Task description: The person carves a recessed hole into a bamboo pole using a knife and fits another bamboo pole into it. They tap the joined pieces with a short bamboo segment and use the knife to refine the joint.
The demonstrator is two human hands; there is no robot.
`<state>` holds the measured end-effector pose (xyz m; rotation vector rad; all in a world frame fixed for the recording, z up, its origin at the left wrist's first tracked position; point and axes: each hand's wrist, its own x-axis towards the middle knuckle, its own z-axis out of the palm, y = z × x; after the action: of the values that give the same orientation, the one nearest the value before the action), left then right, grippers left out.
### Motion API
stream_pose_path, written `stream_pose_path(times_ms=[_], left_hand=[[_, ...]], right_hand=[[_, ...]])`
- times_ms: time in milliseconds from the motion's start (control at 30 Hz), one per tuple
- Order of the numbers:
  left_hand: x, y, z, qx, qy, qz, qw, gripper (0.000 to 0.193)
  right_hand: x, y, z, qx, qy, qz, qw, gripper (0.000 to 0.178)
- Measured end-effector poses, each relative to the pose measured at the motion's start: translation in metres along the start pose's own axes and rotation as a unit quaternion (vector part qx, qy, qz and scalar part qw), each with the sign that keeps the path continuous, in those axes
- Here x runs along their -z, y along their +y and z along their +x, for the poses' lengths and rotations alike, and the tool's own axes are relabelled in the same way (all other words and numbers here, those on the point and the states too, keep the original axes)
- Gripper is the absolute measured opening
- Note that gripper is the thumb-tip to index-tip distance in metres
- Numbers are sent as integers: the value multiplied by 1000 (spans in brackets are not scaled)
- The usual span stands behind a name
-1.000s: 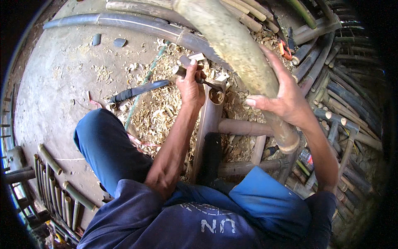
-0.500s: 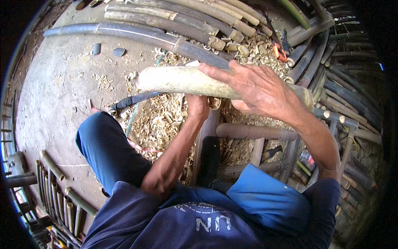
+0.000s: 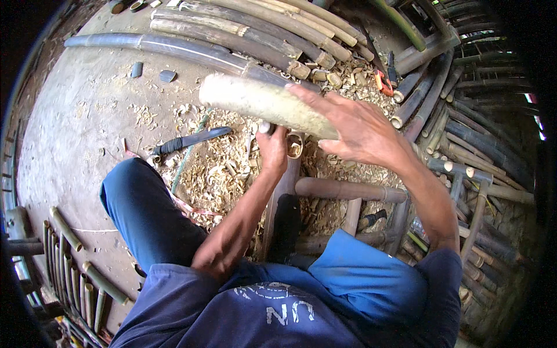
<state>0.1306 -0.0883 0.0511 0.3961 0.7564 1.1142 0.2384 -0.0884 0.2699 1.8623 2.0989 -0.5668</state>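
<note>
My right hand (image 3: pixel 362 124) grips a thick, pale, peeled bamboo pole (image 3: pixel 255 101) from above, its index finger stretched along the surface. The pole tilts, its left end raised toward the far side and its right end hidden behind my hand and forearm. Below the pole, my left hand (image 3: pixel 271 151) is closed round a small tool with a dark grip and a pale rounded end (image 3: pixel 266 127); the rest of it is hidden. Just right of that hand is the open hollow end of a bamboo post (image 3: pixel 295 146). A knife (image 3: pixel 191 139) with a black-wrapped handle lies on the left.
Curled shavings (image 3: pixel 217 174) cover the ground between my legs. Bamboo poles (image 3: pixel 232 35) lie across the far side, with a dark one (image 3: pixel 174 45) nearest. A bamboo frame (image 3: pixel 354 190) stands before me. An orange-handled tool (image 3: pixel 383 83) lies far right; more poles (image 3: pixel 487 133) are stacked rightward.
The pole has tilted, its left end going up and its right part down. My left hand now shows apart from it, with the tool's pale end visible. The knife is uncovered.
</note>
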Motion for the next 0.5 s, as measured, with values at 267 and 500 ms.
stream_pose_path(times_ms=[267,500], left_hand=[[11,20,-17,-37,-96,213,972,19],[17,11,-14,-27,-106,148,983,27]], right_hand=[[-11,19,-22,-53,143,208,966,106],[-27,23,-23,-4,149,165,975,103]])
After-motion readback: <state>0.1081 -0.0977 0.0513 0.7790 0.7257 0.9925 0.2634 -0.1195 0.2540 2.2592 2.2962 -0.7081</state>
